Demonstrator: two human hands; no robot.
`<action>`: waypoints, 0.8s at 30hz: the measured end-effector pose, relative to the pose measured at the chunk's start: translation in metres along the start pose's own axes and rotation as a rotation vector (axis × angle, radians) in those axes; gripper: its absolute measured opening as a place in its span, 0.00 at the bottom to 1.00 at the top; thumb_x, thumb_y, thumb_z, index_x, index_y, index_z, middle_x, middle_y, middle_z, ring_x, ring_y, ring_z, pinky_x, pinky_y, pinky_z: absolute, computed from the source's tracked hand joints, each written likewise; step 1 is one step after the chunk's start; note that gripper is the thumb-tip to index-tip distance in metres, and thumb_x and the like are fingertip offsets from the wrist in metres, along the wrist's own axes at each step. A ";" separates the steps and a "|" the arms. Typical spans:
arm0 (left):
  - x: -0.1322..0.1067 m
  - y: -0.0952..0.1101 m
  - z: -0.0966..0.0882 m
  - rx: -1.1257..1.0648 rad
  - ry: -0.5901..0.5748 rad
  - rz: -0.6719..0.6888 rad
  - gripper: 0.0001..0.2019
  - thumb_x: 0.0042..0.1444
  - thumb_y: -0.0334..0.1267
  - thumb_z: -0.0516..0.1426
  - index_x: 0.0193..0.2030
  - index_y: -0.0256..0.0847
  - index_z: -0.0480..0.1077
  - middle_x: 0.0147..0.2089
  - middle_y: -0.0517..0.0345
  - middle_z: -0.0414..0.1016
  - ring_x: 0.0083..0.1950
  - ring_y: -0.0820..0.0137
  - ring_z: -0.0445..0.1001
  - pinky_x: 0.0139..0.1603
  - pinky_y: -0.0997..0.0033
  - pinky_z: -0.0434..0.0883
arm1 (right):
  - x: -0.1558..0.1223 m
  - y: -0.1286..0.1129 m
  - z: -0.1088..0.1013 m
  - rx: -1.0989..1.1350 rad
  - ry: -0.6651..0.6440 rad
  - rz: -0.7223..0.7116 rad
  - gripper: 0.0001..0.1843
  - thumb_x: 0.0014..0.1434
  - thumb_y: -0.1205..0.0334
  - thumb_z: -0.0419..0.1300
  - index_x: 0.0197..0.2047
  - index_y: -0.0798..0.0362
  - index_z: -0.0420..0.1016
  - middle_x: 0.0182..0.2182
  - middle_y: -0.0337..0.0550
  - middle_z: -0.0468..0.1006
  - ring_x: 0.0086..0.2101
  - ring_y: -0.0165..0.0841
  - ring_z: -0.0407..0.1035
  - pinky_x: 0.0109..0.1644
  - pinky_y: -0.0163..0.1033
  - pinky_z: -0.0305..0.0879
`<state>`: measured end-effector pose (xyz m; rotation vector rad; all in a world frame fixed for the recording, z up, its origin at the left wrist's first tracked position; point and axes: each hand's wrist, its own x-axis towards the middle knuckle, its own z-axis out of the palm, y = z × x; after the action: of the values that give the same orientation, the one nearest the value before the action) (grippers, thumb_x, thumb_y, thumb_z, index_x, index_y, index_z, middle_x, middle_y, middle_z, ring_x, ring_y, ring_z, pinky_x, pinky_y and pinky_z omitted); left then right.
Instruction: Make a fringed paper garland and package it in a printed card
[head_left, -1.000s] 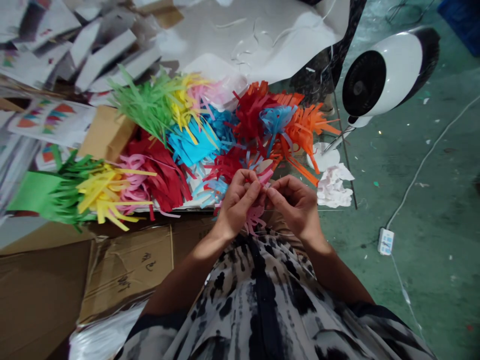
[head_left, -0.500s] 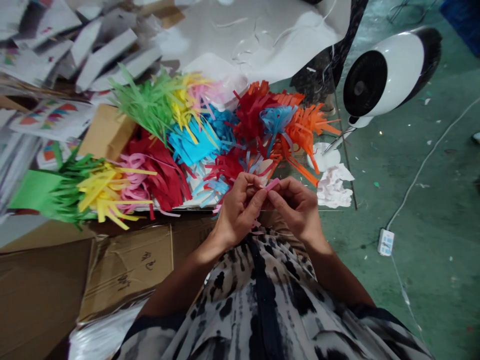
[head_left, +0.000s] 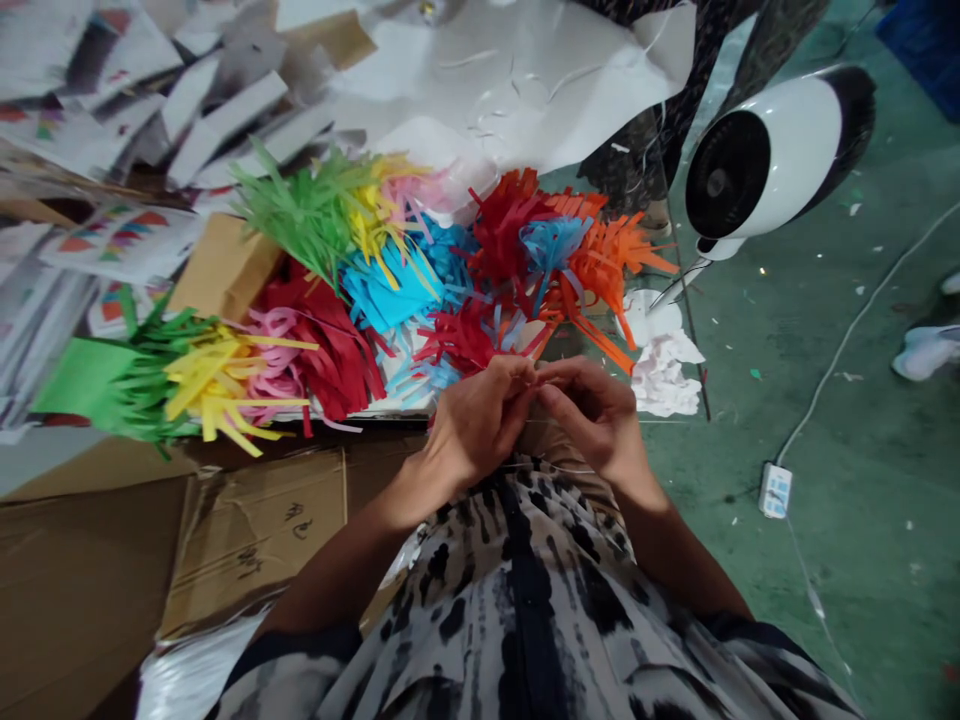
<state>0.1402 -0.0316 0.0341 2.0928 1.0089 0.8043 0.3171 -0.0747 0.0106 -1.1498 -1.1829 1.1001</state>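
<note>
Pinching a thin strip, colour unclear, at the fingertips of the curled left hand and right hand; fringed paper bundles lie at 11 o'clock. Tight, steady pinches suit such flimsy paper.

this looks like a small paper-craft workshop or factory floor rather than a home. the floor is bare green-painted concrete littered with paper scraps, and a white cord runs across it to a power socket. a round fan stands nearby. flattened cardboard boxes, piles of printed sheets and heaps of fringed coloured paper fill the work area, and another worker's white shoe shows at the right edge.
</note>
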 end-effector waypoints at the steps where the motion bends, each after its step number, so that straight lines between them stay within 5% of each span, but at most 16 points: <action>1: 0.000 -0.001 0.000 0.038 -0.002 0.009 0.06 0.69 0.36 0.58 0.51 0.45 0.67 0.29 0.65 0.76 0.26 0.73 0.72 0.30 0.74 0.61 | 0.000 0.001 0.000 -0.007 0.010 -0.014 0.08 0.69 0.54 0.65 0.46 0.47 0.81 0.37 0.38 0.82 0.33 0.29 0.73 0.34 0.36 0.68; 12: -0.009 -0.004 -0.008 0.135 0.007 0.061 0.13 0.68 0.36 0.61 0.55 0.46 0.63 0.37 0.60 0.83 0.36 0.68 0.82 0.34 0.73 0.68 | -0.006 0.007 0.015 0.037 0.104 -0.001 0.11 0.72 0.49 0.61 0.44 0.47 0.72 0.32 0.36 0.72 0.28 0.27 0.65 0.30 0.35 0.63; 17: -0.009 -0.006 -0.010 0.125 -0.022 0.033 0.13 0.68 0.39 0.61 0.55 0.45 0.63 0.36 0.61 0.83 0.31 0.71 0.79 0.32 0.73 0.66 | -0.002 0.009 0.016 0.013 0.156 -0.070 0.09 0.72 0.50 0.61 0.44 0.45 0.71 0.42 0.40 0.72 0.31 0.27 0.65 0.31 0.37 0.63; 20: -0.005 -0.007 -0.014 0.163 -0.072 0.036 0.12 0.71 0.42 0.59 0.57 0.44 0.67 0.37 0.58 0.84 0.33 0.70 0.79 0.34 0.71 0.67 | 0.003 0.008 0.014 0.010 0.210 -0.117 0.08 0.72 0.52 0.61 0.44 0.46 0.72 0.47 0.42 0.72 0.34 0.28 0.66 0.34 0.38 0.65; 24: 0.002 -0.006 -0.028 0.303 -0.136 0.104 0.10 0.72 0.42 0.55 0.48 0.44 0.77 0.39 0.53 0.84 0.37 0.66 0.78 0.39 0.66 0.68 | 0.008 0.004 0.010 0.069 0.328 -0.078 0.09 0.73 0.51 0.59 0.45 0.45 0.68 0.46 0.40 0.74 0.26 0.24 0.59 0.27 0.36 0.58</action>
<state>0.1178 -0.0187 0.0466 2.4390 1.0050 0.5769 0.3079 -0.0661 0.0078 -1.1682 -0.9191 0.8481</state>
